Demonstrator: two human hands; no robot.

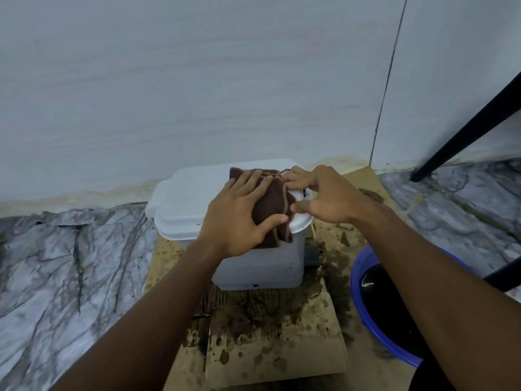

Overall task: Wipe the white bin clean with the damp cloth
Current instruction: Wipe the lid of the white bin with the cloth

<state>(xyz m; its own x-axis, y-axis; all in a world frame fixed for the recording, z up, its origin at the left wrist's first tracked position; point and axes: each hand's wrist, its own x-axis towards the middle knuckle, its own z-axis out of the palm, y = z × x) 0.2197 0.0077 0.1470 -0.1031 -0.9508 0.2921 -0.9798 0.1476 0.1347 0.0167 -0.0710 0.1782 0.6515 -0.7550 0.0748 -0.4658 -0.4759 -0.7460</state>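
Cloth (270, 204), dark brown, is half covered by the left hand (239, 213), so I can't see how it's folded. One corner hangs over the near edge of the lid, just below the left thumb. The bin (186, 198) is white with its lid on. Its near-left side is hidden behind the left forearm, and I can see dark specks on the front wall below the hands.

The left hand lies flat on the cloth with fingers straight and spread, pressing it onto the lid's right half. The right hand (324, 198) is just right of the cloth, touching its hem and the lid rim, with fingers bent and the thumb tip at the rim. I can't tell if it pinches the cloth, holds the lid, or only rests there, because the contact is too small to read. The bare lid runs out to the left of the left hand.

Under the right forearm sits a blue basin (363, 306) with dark contents, mostly blocked by the arm and cut off at the bottom. There's a small dark object low beside the bin, under the right wrist, which I can't identify. Stained cardboard (270, 348) lies beneath the bin, and its near end disappears between my forearms. A black frame leg (465, 131) slants beyond the right hand and is cut off at the right edge.
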